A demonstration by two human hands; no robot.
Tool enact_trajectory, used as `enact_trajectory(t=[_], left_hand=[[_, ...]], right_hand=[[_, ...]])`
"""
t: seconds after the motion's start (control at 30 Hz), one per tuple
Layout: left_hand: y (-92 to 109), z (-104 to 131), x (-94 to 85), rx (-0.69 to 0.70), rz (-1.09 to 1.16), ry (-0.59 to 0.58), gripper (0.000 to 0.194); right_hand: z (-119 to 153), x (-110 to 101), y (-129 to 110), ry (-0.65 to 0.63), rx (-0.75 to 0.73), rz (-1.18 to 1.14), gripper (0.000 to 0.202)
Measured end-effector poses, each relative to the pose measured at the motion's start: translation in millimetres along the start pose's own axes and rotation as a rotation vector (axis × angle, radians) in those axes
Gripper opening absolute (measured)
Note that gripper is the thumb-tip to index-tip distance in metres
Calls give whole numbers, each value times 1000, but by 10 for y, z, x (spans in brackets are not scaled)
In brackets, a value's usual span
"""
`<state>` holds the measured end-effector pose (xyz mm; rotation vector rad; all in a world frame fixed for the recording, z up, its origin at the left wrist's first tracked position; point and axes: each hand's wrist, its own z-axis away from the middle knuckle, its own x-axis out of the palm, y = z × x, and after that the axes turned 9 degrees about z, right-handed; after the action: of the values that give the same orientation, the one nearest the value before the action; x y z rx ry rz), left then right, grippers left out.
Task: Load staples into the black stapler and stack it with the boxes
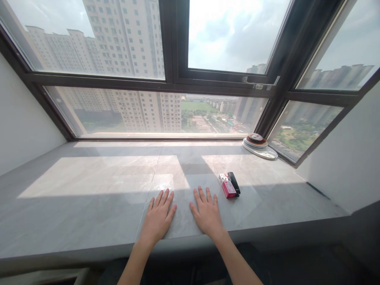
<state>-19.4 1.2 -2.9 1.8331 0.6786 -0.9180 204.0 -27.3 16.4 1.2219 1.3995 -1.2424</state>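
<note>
My left hand [158, 217] lies flat on the grey stone windowsill [89, 213], fingers stretched out and holding nothing. To its right, my right hand [207, 211] rests palm down on the same surface, also open and bare. Just beyond the right hand's fingers, on its right side, is a small pink and white box [227, 186]. A black stapler [234, 183] lies against the right side of that box. Neither hand touches the box or the stapler.
A stack of plates or round lids [255, 141] sits in the far right corner by the window. Dark window frames [172, 83] run along the back. White walls [335, 158] close off both sides. The sill's front edge [267, 227] drops off near my wrists.
</note>
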Motion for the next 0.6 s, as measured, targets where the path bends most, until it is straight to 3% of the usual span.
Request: enact_trajectory(t=[0.6], left_hand=[[32,4,-4,-5,-196,-25,54]], right_hand=[[-12,73,26,13,-9,37,63]])
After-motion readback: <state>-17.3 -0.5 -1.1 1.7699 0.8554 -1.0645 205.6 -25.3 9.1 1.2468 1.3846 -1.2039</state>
